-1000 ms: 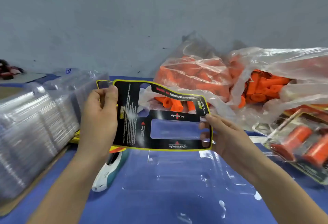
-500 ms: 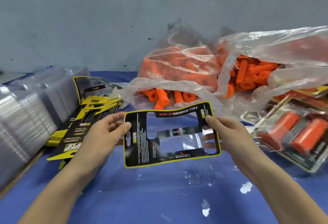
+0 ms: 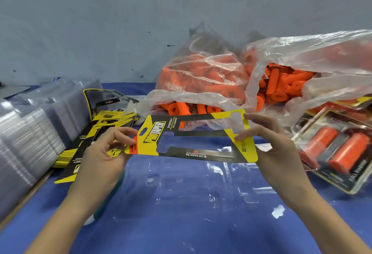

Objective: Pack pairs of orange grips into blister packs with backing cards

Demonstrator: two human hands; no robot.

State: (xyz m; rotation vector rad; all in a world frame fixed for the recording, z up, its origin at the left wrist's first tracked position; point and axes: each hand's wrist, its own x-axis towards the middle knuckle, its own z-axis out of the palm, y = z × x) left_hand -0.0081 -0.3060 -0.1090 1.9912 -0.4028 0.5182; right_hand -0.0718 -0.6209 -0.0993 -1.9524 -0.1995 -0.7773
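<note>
Card (image 3: 203, 130) yellow w/ black, grips (image 3: 281, 86) orange, tablecloth (image 3: 181, 233) blue.

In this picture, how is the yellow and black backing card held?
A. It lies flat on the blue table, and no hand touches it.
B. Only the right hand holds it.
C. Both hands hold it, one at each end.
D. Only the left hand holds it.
C: the backing card is pinched at its left end by the left hand and at its right end by the right hand.
</note>
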